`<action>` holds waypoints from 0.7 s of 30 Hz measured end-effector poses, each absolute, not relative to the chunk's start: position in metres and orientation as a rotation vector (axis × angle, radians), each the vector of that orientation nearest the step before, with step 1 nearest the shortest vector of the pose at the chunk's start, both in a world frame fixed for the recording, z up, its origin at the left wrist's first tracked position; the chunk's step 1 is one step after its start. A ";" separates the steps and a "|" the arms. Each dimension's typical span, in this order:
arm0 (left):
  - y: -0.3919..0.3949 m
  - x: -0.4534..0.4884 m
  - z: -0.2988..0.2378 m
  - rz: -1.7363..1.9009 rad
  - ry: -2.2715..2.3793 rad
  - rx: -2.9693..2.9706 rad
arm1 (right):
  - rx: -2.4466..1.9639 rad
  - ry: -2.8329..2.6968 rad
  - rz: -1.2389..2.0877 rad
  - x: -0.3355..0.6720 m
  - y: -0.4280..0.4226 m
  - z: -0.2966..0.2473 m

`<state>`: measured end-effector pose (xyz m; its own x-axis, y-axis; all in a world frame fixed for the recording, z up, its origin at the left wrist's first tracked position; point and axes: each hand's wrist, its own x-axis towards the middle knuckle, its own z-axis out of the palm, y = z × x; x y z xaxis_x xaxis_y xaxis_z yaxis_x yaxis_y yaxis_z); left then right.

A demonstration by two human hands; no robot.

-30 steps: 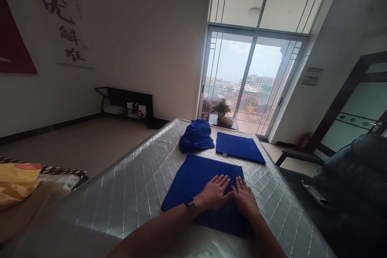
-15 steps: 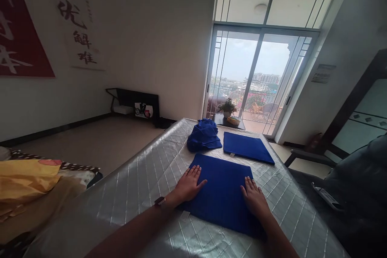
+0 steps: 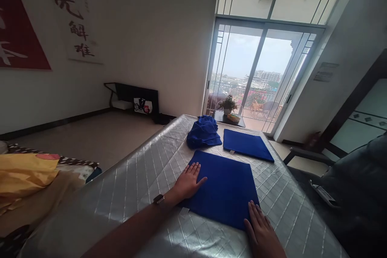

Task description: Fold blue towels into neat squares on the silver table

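A blue cloth, folded into a flat rectangle, lies before me on the silver quilted table cover. My left hand rests flat on its left edge, fingers together and thumb out. At the near right corner, my right hand lies with straight fingers along the cloth's edge. Small white tags stick out at the near left side. Just beyond is a second folded blue cloth, and left of it sits a crumpled heap of blue cloth.
A small black table with a potted plant stands past the far end, before glass sliding doors. On the right is a dark armchair with a white object on its seat. Yellow fabric lies at left.
My right hand has slid toward me along the right edge of the folded cloth to its near corner. My left hand stays in place. The view has tilted slightly downward.
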<state>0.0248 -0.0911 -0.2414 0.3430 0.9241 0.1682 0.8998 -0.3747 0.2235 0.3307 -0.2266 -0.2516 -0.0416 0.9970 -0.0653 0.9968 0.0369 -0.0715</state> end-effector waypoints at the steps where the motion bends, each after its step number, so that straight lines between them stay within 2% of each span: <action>1: -0.091 0.024 -0.241 0.394 1.706 2.501 | -2.170 -2.255 0.163 0.331 -0.229 -0.252; 7: -0.105 0.033 -0.230 0.370 1.667 2.557 | -2.133 -2.233 0.200 0.330 -0.230 -0.248; 15: -0.148 0.125 -0.217 0.365 0.924 2.693 | -2.136 -2.180 0.205 0.326 -0.231 -0.249; 21: -0.163 0.153 -0.219 0.414 0.721 2.659 | -2.202 -2.222 0.272 0.326 -0.233 -0.239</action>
<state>0.1533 -0.1635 -0.2190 0.8274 0.5302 0.1851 0.4267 -0.8079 0.4065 0.3259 -0.2329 -0.2394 -0.0167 0.9926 -0.1201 0.9923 0.0017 -0.1238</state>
